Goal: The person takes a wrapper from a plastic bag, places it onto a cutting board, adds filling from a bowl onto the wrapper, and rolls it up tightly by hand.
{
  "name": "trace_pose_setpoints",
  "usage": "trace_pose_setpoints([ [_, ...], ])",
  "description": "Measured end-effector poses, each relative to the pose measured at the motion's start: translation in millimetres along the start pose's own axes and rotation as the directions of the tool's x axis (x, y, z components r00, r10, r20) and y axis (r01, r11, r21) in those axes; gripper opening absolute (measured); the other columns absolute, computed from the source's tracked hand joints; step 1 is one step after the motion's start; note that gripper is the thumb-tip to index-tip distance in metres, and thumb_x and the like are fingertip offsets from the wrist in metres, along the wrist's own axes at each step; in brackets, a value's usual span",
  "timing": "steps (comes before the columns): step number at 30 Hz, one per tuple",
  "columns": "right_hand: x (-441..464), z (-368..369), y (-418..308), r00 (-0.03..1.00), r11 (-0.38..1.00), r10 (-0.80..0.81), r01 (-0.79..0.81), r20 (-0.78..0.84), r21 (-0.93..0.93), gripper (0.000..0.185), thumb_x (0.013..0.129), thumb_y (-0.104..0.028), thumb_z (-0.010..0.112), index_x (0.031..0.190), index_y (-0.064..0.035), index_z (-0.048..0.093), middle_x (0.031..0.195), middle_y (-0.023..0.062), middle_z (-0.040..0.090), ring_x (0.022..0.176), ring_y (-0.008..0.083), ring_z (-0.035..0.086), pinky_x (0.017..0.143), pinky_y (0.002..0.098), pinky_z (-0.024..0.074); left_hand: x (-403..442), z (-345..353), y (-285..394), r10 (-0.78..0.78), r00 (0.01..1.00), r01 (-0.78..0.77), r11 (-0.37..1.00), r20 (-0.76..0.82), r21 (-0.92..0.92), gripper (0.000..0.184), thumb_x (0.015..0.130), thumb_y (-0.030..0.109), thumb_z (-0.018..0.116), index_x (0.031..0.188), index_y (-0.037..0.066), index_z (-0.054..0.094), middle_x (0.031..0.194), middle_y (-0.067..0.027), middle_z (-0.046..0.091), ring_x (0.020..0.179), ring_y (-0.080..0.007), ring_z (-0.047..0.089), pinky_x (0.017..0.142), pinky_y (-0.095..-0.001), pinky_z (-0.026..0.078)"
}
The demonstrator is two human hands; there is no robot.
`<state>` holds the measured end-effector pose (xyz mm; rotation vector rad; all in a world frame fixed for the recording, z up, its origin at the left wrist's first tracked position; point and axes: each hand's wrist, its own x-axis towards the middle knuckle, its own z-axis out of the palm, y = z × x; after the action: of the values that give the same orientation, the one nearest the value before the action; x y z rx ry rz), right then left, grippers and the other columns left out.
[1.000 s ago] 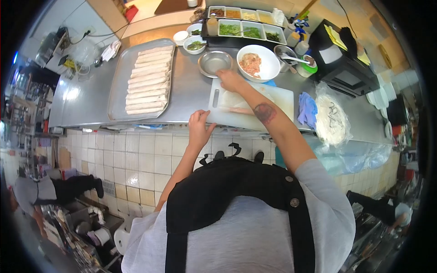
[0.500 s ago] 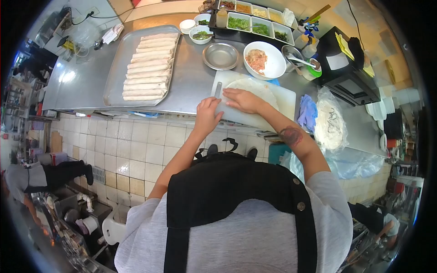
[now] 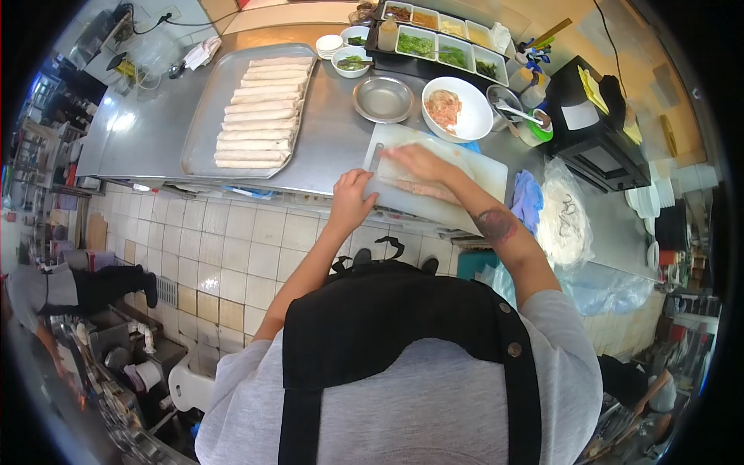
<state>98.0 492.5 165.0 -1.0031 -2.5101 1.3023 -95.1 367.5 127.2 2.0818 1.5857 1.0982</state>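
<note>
My left hand (image 3: 353,194) is at the near left corner of the white cutting board (image 3: 490,175), fingers bent together over its edge and thumb apart. My right hand (image 3: 418,161) is stretched out over the board, its fingers smeared by motion. Under and beside it lies a pale, thin round wrapper (image 3: 457,160), partly hidden by the hand and forearm. Along its near side runs a strip of pinkish filling (image 3: 422,188). A slot-shaped handle hole (image 3: 375,156) shows at the board's left end.
A metal tray (image 3: 203,139) holds several pale rolls (image 3: 260,112). Behind the board stand a metal bowl (image 3: 383,99) and a white bowl (image 3: 477,108) with pink filling. A blue cloth (image 3: 527,201) and a plastic-bagged white mass (image 3: 562,217) lie right, near a black oven (image 3: 601,147).
My right hand has lifted slightly and blurred, and the pinkish strip on the wrapper now shows below it. My left hand stays at the board's corner. The view has shifted slightly.
</note>
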Motion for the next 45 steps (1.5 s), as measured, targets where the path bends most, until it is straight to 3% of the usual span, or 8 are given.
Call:
trace_pose_setpoints([
  [3, 33.1, -21.8, 6.4, 0.944, 0.994, -0.064, 0.090, -0.324, 0.066, 0.049, 0.097, -0.040, 0.035, 0.115, -0.0016, 0.060, 0.109, 0.0217, 0.062, 0.106, 0.0365, 0.056, 0.097, 0.0422, 0.0390, -4.3, -2.3, -1.5, -0.051, 0.998, 0.051, 0.999, 0.032, -0.016, 0.046, 0.068, 0.010, 0.073, 0.111, 0.003, 0.059, 0.109, -0.0113, 0.055, 0.104, -0.0307, 0.051, 0.089, -0.0417, 0.040],
  [5, 54.8, -30.1, 9.1, 0.909, 0.948, -0.038, -0.098, -0.416, -0.302, 0.045, 0.095, -0.037, 0.040, 0.107, -0.0011, 0.063, 0.105, 0.0204, 0.063, 0.102, 0.0373, 0.057, 0.093, 0.0446, 0.0408, -5.8, -4.0, -2.5, -0.040, 0.999, 0.041, 0.999, 0.032, -0.015, 0.046, 0.067, 0.009, 0.073, 0.110, 0.003, 0.059, 0.108, -0.0116, 0.055, 0.103, -0.0311, 0.051, 0.088, -0.0417, 0.041],
  [8, 72.4, -29.3, 25.4, 0.981, 0.786, -0.029, -0.096, -0.192, -0.610, 0.036, 0.091, -0.031, 0.046, 0.101, -0.0007, 0.064, 0.100, 0.0206, 0.063, 0.097, 0.0374, 0.059, 0.088, 0.0450, 0.0438, -8.4, -4.8, -1.0, -0.056, 0.998, 0.056, 0.998, 0.024, -0.006, 0.045, 0.068, 0.009, 0.073, 0.110, 0.003, 0.059, 0.108, -0.0119, 0.056, 0.103, -0.0313, 0.052, 0.087, -0.0415, 0.041],
  [17, 34.7, -23.0, 27.6, 0.849, 0.987, -0.045, -0.043, -0.527, -0.154, 0.027, 0.086, -0.021, 0.053, 0.096, 0.0006, 0.065, 0.097, 0.0202, 0.064, 0.092, 0.0376, 0.060, 0.083, 0.0410, 0.0464, 10.7, -3.3, 7.3, 0.045, 0.997, -0.044, 0.999, 0.060, -0.018, 0.045, 0.074, 0.018, 0.072, 0.114, 0.004, 0.058, 0.118, -0.0134, 0.056, 0.112, -0.0330, 0.050, 0.094, -0.0472, 0.039],
  [26, -46.7, 30.0, 20.5, 0.838, 0.791, 0.368, -0.510, -0.403, -0.339, 0.078, 0.090, -0.057, 0.036, 0.144, -0.0029, 0.021, 0.153, 0.0149, 0.010, 0.141, 0.0277, 0.014, 0.108, 0.0619, 0.0117, 61.5, 18.0, 12.5, 0.031, 0.859, -0.118, 0.983, 0.511, 0.139, 0.052, 0.093, 0.046, 0.042, 0.125, 0.007, 0.053, 0.137, -0.0109, 0.046, 0.125, -0.0272, 0.044, 0.101, -0.0621, 0.025],
  [36, -142.4, 36.6, 20.8, 0.631, 0.576, 0.632, -0.771, -0.450, -0.273, 0.082, 0.088, -0.061, 0.038, 0.142, -0.0002, 0.026, 0.152, 0.0154, 0.017, 0.141, 0.0280, 0.016, 0.108, 0.0588, 0.0146, 58.3, 5.6, 4.6, -0.006, 0.837, -0.081, 0.987, 0.546, 0.136, 0.057, 0.092, 0.051, 0.040, 0.121, 0.005, 0.056, 0.133, -0.0122, 0.050, 0.123, -0.0272, 0.047, 0.101, -0.0650, 0.023],
  [41, -143.6, 0.4, 22.1, 0.565, 0.751, 0.387, -0.652, -0.729, -0.107, 0.036, 0.084, -0.023, 0.056, 0.115, -0.0051, 0.058, 0.115, 0.0158, 0.057, 0.104, 0.0338, 0.057, 0.089, 0.0445, 0.0466, 58.0, 4.0, 9.8, -0.050, 0.852, -0.025, 0.991, 0.521, 0.135, 0.057, 0.091, 0.051, 0.041, 0.119, 0.005, 0.058, 0.133, -0.0118, 0.050, 0.124, -0.0268, 0.046, 0.101, -0.0648, 0.022],
  [45, -148.8, -10.1, 60.5, 0.490, 0.755, 0.226, -0.635, -0.842, -0.167, 0.024, 0.076, -0.010, 0.059, 0.098, -0.0063, 0.067, 0.099, 0.0137, 0.062, 0.086, 0.0332, 0.061, 0.078, 0.0391, 0.0505, 58.5, 5.7, 6.7, -0.044, 0.852, -0.024, 0.992, 0.521, 0.124, 0.057, 0.091, 0.052, 0.041, 0.119, 0.004, 0.059, 0.133, -0.0119, 0.051, 0.124, -0.0272, 0.047, 0.102, -0.0644, 0.022],
])
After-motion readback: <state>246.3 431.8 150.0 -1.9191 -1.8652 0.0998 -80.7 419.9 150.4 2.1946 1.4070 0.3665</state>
